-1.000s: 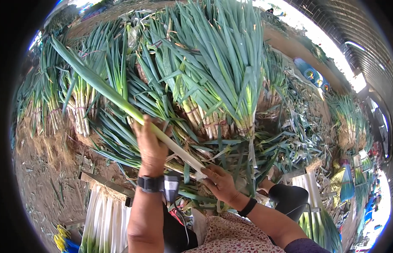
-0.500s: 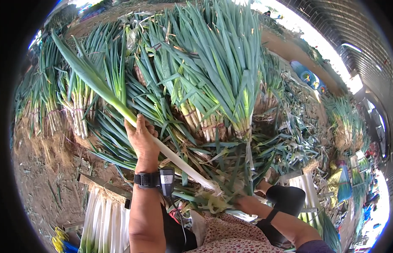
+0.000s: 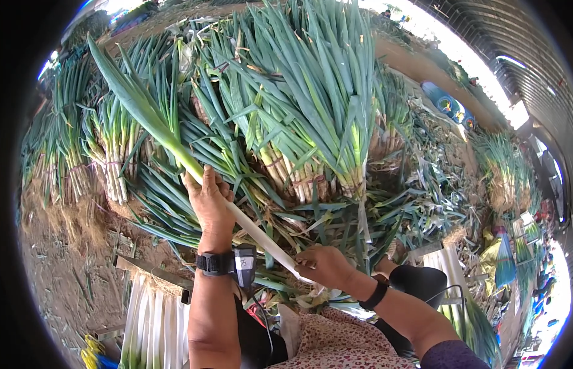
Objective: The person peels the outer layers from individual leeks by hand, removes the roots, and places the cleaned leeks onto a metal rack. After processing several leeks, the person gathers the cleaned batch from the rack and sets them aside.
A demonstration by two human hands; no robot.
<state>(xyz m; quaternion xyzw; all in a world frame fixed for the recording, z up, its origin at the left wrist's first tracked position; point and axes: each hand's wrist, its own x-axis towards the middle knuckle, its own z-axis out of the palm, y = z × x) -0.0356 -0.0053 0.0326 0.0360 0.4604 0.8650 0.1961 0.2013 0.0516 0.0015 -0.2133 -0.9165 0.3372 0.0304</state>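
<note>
My left hand (image 3: 211, 200) is closed round the pale middle of a long green onion (image 3: 260, 235). Its green leaves point up to the far left and its white stem slants down to the right. At the stem's lower end, my right hand (image 3: 328, 266) has its thumb and fingers closed on the white part; the root tip is mostly hidden there. Beyond both hands stand tied bundles of green onions (image 3: 311, 111), leaves upward. Loose leaves and peelings (image 3: 372, 224) lie below those bundles.
Stripped white green onions (image 3: 152, 313) lie beside my left forearm, by a metal bar (image 3: 152, 275). More white stems (image 3: 445, 270) lie to the right of my knee. Further bundles (image 3: 68, 154) stand at far left. Blue rolls (image 3: 445, 106) lie at the far right.
My right hand has come up and left from the peelings in front of my lap to the stem's lower end. The green onion in my left hand has shifted slightly right.
</note>
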